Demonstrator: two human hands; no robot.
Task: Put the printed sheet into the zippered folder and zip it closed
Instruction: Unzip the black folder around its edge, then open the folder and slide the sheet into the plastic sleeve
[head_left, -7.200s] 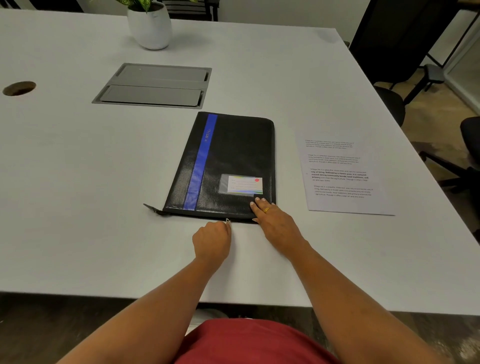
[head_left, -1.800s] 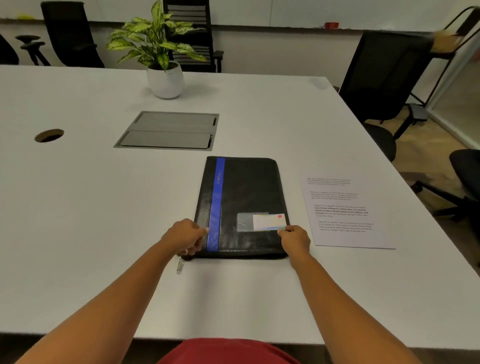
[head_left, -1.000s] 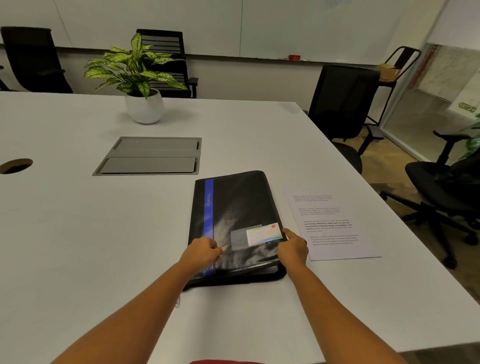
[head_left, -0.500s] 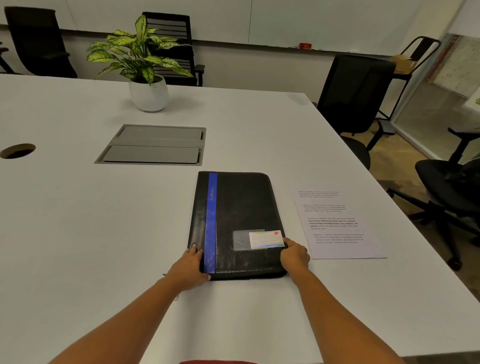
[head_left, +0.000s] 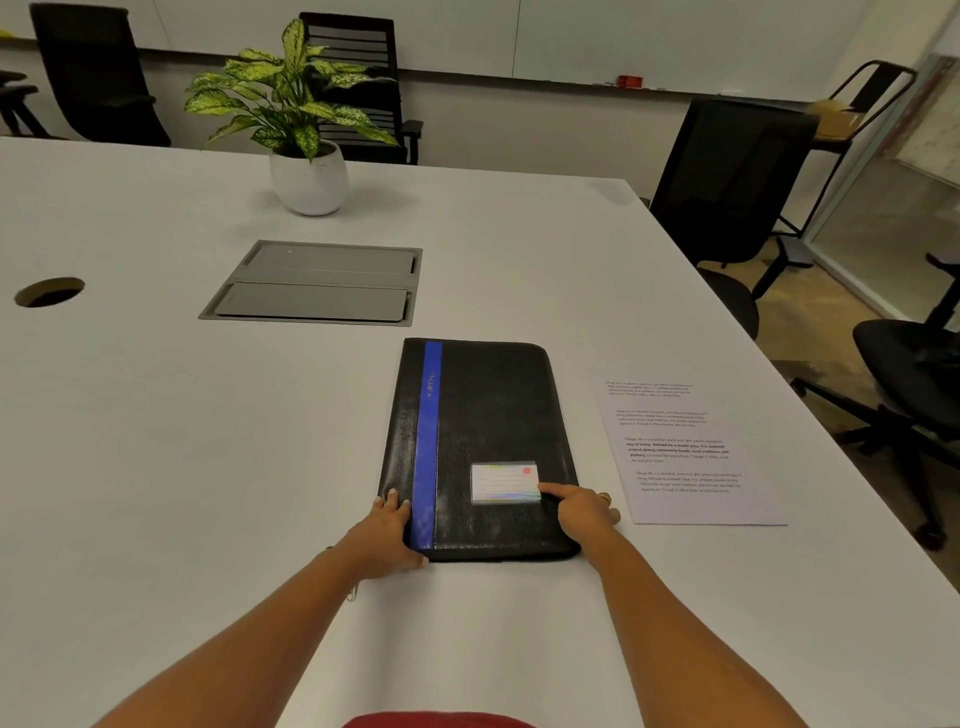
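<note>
A black zippered folder (head_left: 488, 415) with a blue stripe and a small label card lies flat on the white table (head_left: 208, 467) in front of me. My left hand (head_left: 387, 535) holds its near left corner, thumb at the near edge. My right hand (head_left: 582, 506) rests on its near right edge, forefinger stretched onto the cover beside the card. The printed sheet (head_left: 685, 447) lies flat on the table to the right of the folder, apart from it. A small metal zipper pull (head_left: 353, 592) shows beside my left wrist.
A grey cable hatch (head_left: 317, 283) is set into the table beyond the folder, with a potted plant (head_left: 306, 140) farther back and a round cable hole (head_left: 49, 292) at the left. Black office chairs (head_left: 727, 197) stand along the table's right edge.
A second ago the folder's cover was lifted at the near end; it now lies flat and closed. My left hand slid from the cover to the near left corner.
</note>
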